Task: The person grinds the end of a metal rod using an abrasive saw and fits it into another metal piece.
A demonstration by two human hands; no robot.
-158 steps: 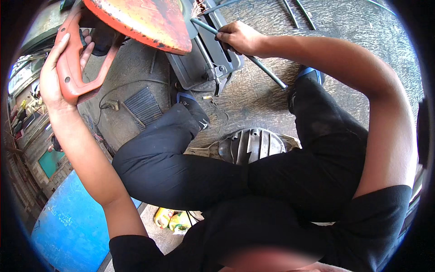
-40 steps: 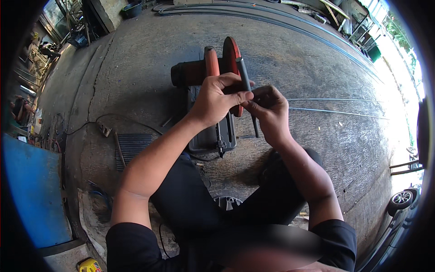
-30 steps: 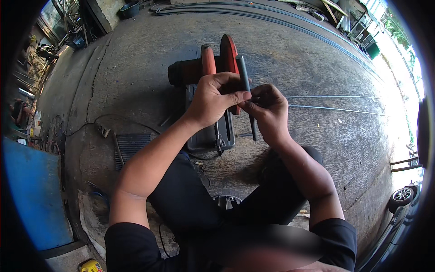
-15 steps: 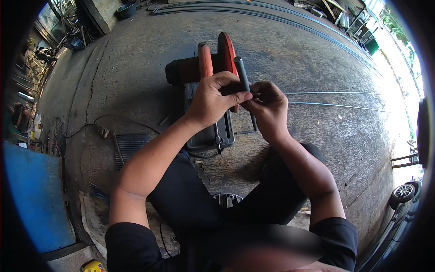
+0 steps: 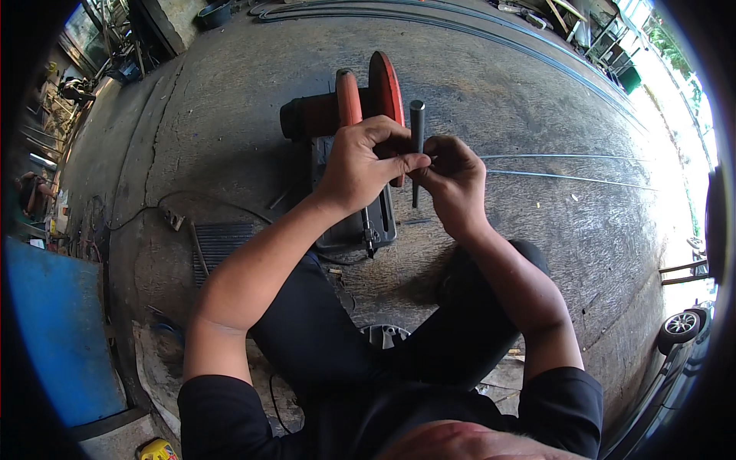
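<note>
Out in front of me, my left hand (image 5: pixel 360 165) pinches a short grey metal rod (image 5: pixel 417 126) between thumb and fingers. My right hand (image 5: pixel 458 180) meets it from the other side, its fingers closed on the same rod just below the left fingertips. The rod stands nearly upright, its lower end showing beneath the hands. Right behind the hands is a cut-off saw with an orange-red handle (image 5: pixel 349 96), a red round blade guard (image 5: pixel 386 84) and a dark base (image 5: pixel 331 244). My left hand hides part of the saw.
Many short rods (image 5: pixel 224 239) lie side by side on the floor at left, near a black cable (image 5: pixel 201 196). Two long thin rods (image 5: pixel 563 157) extend right from the saw. A bundle of long rods (image 5: pixel 337 13) lies at the back. A blue panel (image 5: pixel 57 330) stands at left.
The rod has tilted from a slant to nearly upright, its top shifting right and its lower end left. Both hands stay closed on it in almost the same place.
</note>
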